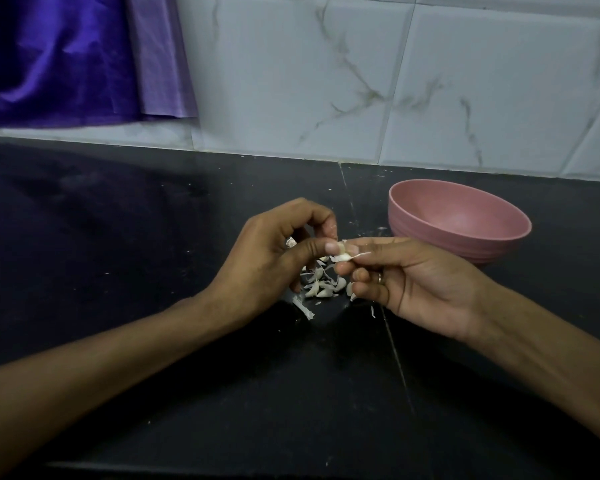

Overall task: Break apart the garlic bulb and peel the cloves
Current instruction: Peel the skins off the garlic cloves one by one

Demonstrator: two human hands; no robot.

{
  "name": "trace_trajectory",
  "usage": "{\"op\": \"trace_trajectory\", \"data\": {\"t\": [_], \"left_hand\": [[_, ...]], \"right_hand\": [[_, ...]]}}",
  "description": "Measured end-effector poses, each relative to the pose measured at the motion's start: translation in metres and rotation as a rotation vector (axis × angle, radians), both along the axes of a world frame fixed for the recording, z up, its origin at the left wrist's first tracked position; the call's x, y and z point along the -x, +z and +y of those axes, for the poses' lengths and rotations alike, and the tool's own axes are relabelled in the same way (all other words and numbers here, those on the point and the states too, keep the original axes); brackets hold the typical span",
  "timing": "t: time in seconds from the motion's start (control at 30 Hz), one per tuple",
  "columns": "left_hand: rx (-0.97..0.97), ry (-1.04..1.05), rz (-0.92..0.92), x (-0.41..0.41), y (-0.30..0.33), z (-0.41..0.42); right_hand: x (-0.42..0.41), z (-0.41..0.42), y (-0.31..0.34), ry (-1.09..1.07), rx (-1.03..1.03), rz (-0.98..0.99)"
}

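Both hands worked one garlic clove (342,255) above the black counter (153,237). Left hand (271,258) pinched the clove with thumb and fingertips to steady it; right hand (406,282) pinched its papery skin, apparently to strip it. Loose cloves and peels (323,287) sat piled directly below, catching scraps. Pink bowl (458,221) stood near right, nothing blocking it. Purple cloth (66,57) hung far left.

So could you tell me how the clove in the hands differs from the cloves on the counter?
The held clove is pinched in the air between the left hand and right hand; the pile lies on the counter below them. The held clove is single; the pile holds several cloves mixed with loose skin. Both look pale white.
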State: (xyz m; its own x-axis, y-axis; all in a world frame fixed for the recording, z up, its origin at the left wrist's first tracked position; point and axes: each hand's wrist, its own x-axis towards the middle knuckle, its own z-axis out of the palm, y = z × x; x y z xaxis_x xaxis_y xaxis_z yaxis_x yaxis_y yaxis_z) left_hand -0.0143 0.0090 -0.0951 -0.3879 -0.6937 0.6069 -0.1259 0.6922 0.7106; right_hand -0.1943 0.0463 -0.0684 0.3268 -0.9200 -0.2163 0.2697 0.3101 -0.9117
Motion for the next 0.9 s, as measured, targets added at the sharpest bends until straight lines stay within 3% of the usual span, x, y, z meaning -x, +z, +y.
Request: {"op": "trace_trajectory", "data": {"t": [0.17,0.47,0.9], "left_hand": [[0.089,0.007,-0.075,0.0013,0.0005,0.0023],[0.221,0.084,-0.045,0.003,0.0012,0.0022],[0.015,0.131,0.028,0.0021,0.0015,0.0062]], "right_hand": [[0.0018,0.0009,0.0026,0.022,0.004,-0.003],[0.0,0.0002,0.0031,-0.007,0.005,-0.071],[0.0043,-0.0015,0.0048,-0.092,0.088,-0.025]]}}
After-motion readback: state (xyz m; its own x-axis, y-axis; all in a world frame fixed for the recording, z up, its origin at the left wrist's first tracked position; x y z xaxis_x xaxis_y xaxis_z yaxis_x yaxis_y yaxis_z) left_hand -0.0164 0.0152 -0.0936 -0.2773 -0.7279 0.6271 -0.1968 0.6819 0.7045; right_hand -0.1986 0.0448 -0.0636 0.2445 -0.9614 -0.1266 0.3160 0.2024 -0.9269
